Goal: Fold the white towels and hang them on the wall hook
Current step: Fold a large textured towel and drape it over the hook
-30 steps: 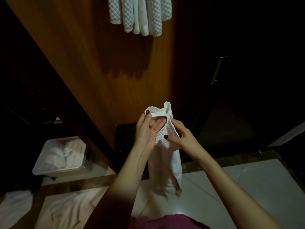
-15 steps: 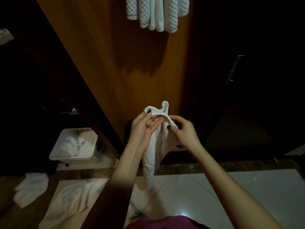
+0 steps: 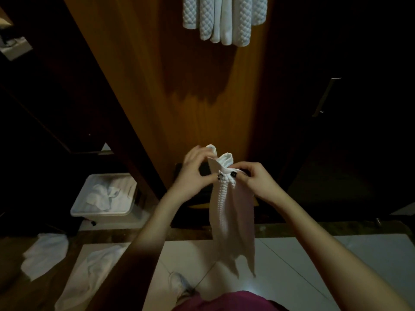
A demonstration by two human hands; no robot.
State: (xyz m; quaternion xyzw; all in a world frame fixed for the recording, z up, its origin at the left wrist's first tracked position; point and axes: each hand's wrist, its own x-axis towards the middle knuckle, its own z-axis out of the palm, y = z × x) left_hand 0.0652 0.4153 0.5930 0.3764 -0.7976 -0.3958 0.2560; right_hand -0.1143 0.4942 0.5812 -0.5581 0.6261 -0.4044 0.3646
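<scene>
I hold a white quilted towel (image 3: 229,212) in front of me, folded into a narrow strip that hangs down toward the floor. My left hand (image 3: 193,173) pinches its upper left edge, and my right hand (image 3: 256,182) pinches the top just to the right. The top of the towel bunches into small loops between my hands. Several white quilted towels (image 3: 224,19) hang on the wooden wall panel above, at the frame's top; the hook itself is out of view.
A white plastic bin (image 3: 103,198) with crumpled white towels stands on the floor at the left. Two more white towels (image 3: 87,274) lie on the floor at the lower left. A dark door with a metal handle (image 3: 325,97) is at the right.
My hands have shifted to the right and gathered the towel's top into loops. The hanging strip now looks narrower and longer. The view has tilted, so the hung towels sit further right.
</scene>
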